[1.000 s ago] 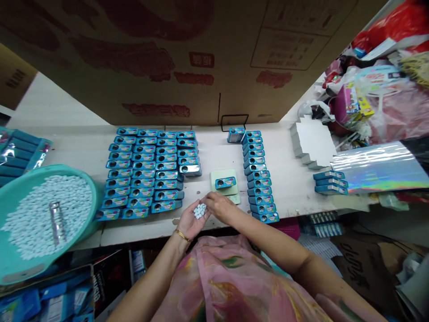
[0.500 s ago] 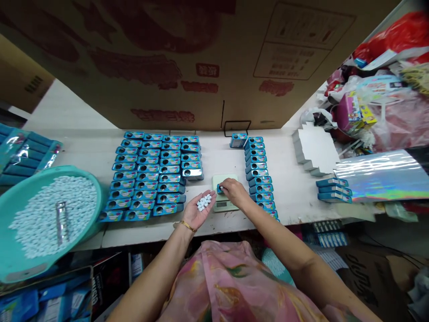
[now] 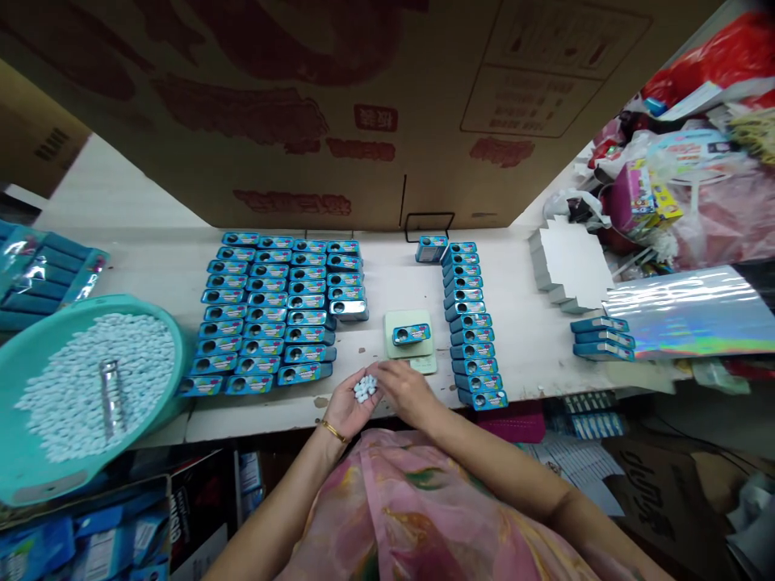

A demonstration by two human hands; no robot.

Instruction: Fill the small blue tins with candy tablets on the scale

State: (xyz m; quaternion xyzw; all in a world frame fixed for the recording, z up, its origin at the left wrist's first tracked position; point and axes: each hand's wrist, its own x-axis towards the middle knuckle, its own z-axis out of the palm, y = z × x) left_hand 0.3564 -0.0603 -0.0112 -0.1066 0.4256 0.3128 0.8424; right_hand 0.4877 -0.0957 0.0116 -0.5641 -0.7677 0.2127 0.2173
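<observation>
My left hand (image 3: 349, 410) is cupped palm up near the table's front edge, holding a small heap of pale blue candies (image 3: 365, 388). Bent fingers of my right hand (image 3: 404, 392) reach onto the heap's right side; what they pinch, if anything, is hidden. Just beyond both hands a blue candy tin (image 3: 412, 333) with a dark round opening lies on a pale green kitchen scale (image 3: 427, 365). Rows of similar blue tins (image 3: 265, 347) stand left of the scale, and a single column of tins (image 3: 472, 335) stands to its right.
At the left sits a turquoise basin (image 3: 175, 347) full of candies, a metal scoop-like cylinder (image 3: 111, 399) lying in them. A large cardboard box (image 3: 363, 186) blocks the back. White card stacks (image 3: 572, 262), a few tins (image 3: 602, 337) and bagged clutter (image 3: 702, 210) fill the right.
My right hand has left the tin on the scale and moved back to the candies in my left palm. My left hand has drawn slightly nearer to my body.
</observation>
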